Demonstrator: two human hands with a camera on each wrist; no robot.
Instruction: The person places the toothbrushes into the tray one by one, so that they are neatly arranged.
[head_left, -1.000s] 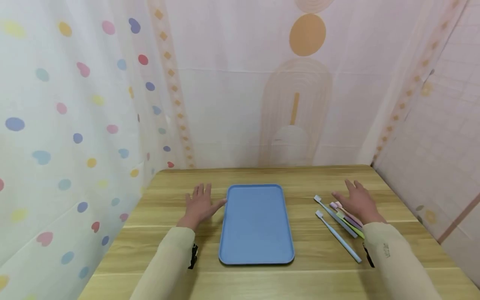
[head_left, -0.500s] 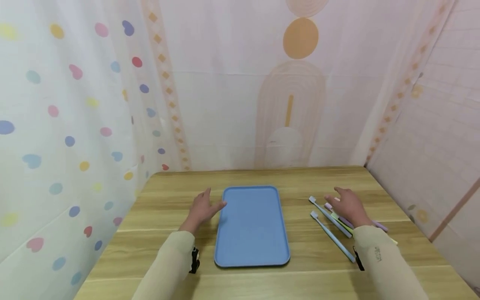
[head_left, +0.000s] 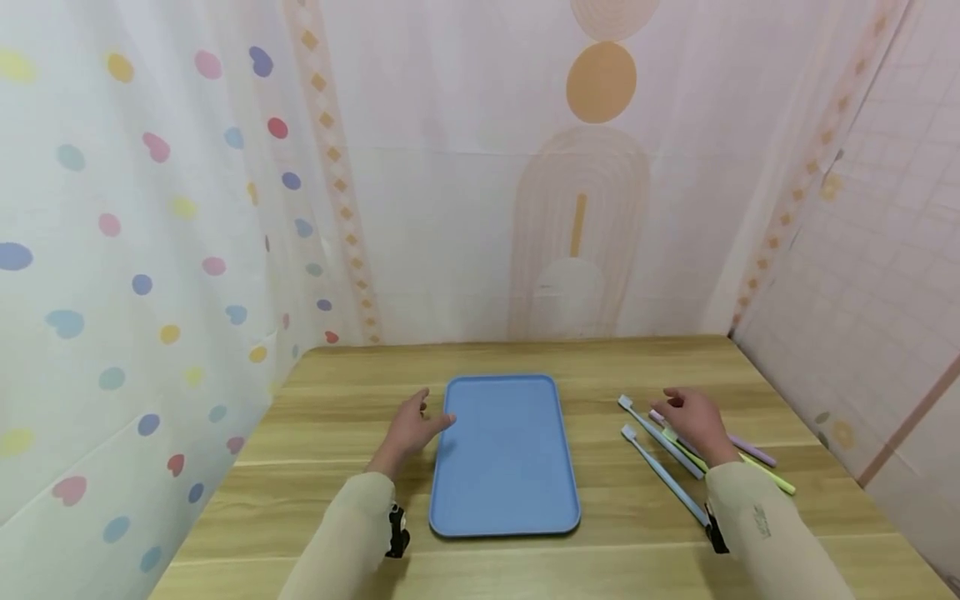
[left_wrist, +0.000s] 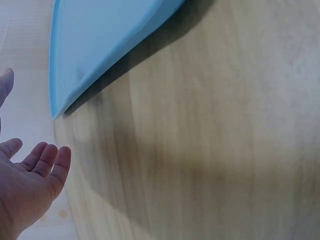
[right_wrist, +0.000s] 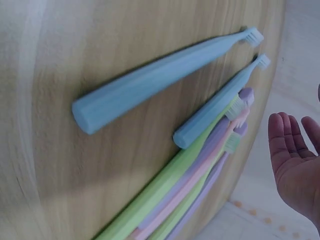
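Observation:
My left hand (head_left: 411, 432) hovers at the left edge of a blue rectangular tray (head_left: 502, 467), fingers loosely bent, thumb over the rim. In the left wrist view that hand (left_wrist: 30, 192) holds nothing. Over a group of toothbrushes on the right is my right hand (head_left: 696, 423), partly hiding them. The right wrist view shows this hand (right_wrist: 295, 175) with relaxed fingers, apart from the brushes. Two light blue toothbrushes lie there, a nearer one (right_wrist: 160, 77) and a farther one (right_wrist: 215, 107). Beside them is a bunch with a green toothbrush (right_wrist: 160, 187), a pink toothbrush (right_wrist: 187, 192) and purple ones.
Everything lies on a wood-grain table (head_left: 360, 358). A dotted curtain (head_left: 150, 333) hangs along the left, a patterned curtain (head_left: 450, 250) behind the far edge, and a pale sheet (head_left: 885, 292) on the right. Each sleeve has a dark wrist strap (head_left: 397, 531).
Both hands have drawn their spread fingers in to a looser bend and lowered slightly. Purple and yellow-green handles now show right of my right hand. The head view has shifted a little.

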